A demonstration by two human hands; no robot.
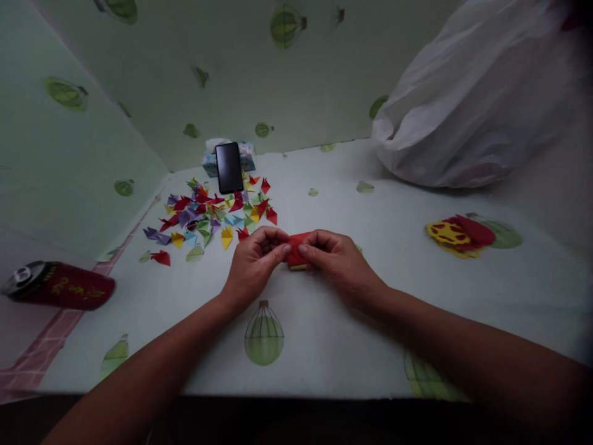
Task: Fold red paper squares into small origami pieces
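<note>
A small red square of paper (pixel 296 257) with a yellowish strip at its near edge is between my two hands, over the middle of the table. My left hand (pixel 256 258) pinches its left side with thumb and curled fingers. On the other side, my right hand (pixel 341 264) grips the paper, thumb on top. My fingers cover much of it, so its folds are partly hidden. To the left of my left hand lies a spread of colourful folded paper cranes (pixel 204 213), in red, purple, green, yellow and blue.
Behind the cranes, a dark phone (pixel 230 167) leans against a tissue box (pixel 248 156). A red drink can (pixel 65 285) lies at the left edge. Yellow and red paper cut-outs (pixel 456 235) are on the right, below a bulky white plastic bag (pixel 463 117). Walls border the table (pixel 319 346).
</note>
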